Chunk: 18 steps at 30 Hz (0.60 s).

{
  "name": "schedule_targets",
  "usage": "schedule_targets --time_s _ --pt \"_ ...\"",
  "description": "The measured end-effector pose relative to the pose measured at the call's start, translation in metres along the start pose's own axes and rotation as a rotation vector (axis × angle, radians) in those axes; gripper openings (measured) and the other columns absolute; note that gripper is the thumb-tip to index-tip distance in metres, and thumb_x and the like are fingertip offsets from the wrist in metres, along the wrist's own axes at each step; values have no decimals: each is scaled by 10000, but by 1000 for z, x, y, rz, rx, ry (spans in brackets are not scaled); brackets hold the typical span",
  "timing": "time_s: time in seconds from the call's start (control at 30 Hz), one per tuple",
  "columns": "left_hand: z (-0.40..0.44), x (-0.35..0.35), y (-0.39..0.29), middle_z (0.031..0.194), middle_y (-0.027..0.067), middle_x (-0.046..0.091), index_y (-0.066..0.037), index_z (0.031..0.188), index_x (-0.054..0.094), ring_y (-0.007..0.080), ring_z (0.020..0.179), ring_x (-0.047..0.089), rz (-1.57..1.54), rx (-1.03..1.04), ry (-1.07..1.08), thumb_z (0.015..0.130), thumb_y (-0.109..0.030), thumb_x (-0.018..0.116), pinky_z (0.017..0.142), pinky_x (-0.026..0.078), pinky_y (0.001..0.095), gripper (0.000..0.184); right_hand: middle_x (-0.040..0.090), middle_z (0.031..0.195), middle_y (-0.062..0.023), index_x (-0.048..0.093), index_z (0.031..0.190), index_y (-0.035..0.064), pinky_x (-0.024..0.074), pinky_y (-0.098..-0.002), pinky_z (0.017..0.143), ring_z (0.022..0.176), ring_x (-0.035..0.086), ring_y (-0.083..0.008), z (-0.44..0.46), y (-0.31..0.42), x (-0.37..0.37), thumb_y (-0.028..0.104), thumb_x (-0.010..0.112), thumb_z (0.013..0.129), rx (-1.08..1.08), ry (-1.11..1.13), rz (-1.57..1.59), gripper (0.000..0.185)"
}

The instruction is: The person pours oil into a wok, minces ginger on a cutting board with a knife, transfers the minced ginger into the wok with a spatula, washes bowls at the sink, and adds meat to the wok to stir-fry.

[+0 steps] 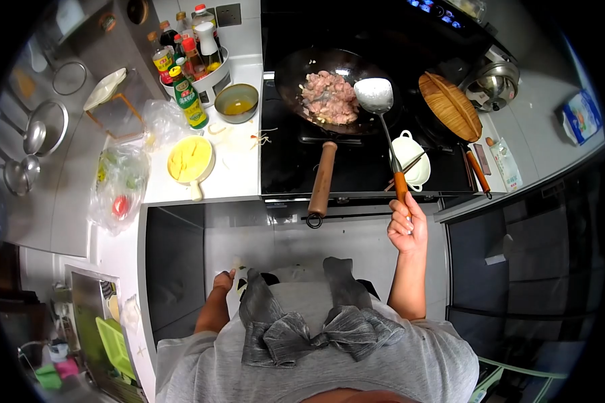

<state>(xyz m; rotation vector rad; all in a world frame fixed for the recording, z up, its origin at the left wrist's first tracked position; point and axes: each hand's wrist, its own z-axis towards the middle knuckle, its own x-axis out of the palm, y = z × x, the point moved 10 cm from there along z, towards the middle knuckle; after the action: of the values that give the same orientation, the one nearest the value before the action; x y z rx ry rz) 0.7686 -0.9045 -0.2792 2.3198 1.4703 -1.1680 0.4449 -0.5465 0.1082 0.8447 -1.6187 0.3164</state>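
My right hand (408, 225) is closed around the orange wooden handle of a metal wok spatula (374, 96). The spatula's blade is over the right side of a dark wok (290, 107), beside pieces of raw-looking pinkish meat (329, 99). The wok's long wooden handle (323, 178) points toward me. Below the spatula shaft, a white two-handled dish (411, 160) sits on the black stove with chopsticks across it. My left hand (224, 279) hangs low at my side, away from the counter; its fingers are mostly hidden.
A yellow bowl with a handle (191, 160), a bowl of yellowish liquid (236, 103) and a green-labelled bottle (188, 98) stand on the left counter. Several sauce bottles fill a corner rack (216, 76). At right are a round wooden lid (450, 107) and a steel pot (494, 86).
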Motion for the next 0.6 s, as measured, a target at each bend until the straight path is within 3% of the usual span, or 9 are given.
schedule_targets --time_s 0.6 --pt "-4 1 -10 1015 221 597 -18 965 614 364 998 547 10 29 -11 880 -529 373 860 420 419 571 418 638 -17 458 1066 60 291 -181 304 361 336 -50 2 -4 2 212 402 946 26 -3 20 202"
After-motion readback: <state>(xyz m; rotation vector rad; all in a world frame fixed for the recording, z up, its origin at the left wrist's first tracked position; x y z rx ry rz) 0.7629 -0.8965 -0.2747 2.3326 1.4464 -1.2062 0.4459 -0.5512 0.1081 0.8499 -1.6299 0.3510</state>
